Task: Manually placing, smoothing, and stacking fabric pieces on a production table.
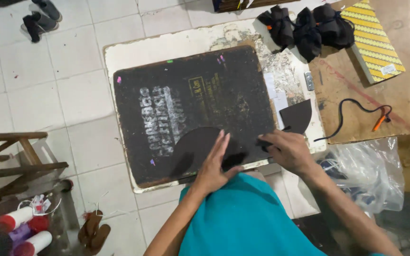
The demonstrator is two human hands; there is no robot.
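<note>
A dark mat (191, 99) is lying on a board (124, 52) on the floor. On its near edge a rounded sheet (193, 147) is sitting under the left hand (214, 166), with the right hand (285, 149) just beside it (fingers on a small blade). Bundles (304, 26) are lying behind, a plastic bag (371, 170) to the right.

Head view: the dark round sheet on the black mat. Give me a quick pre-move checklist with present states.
1. Left hand flat on the dark round sheet: ok.
2. Sheet lies fully on the black mat: ok.
3. Right hand closed at the sheet's edge: ok.
4. Tool in the right hand identifiable: cannot tell.
5. Cut fan-shaped piece lies apart from the left hand: ok.
</note>
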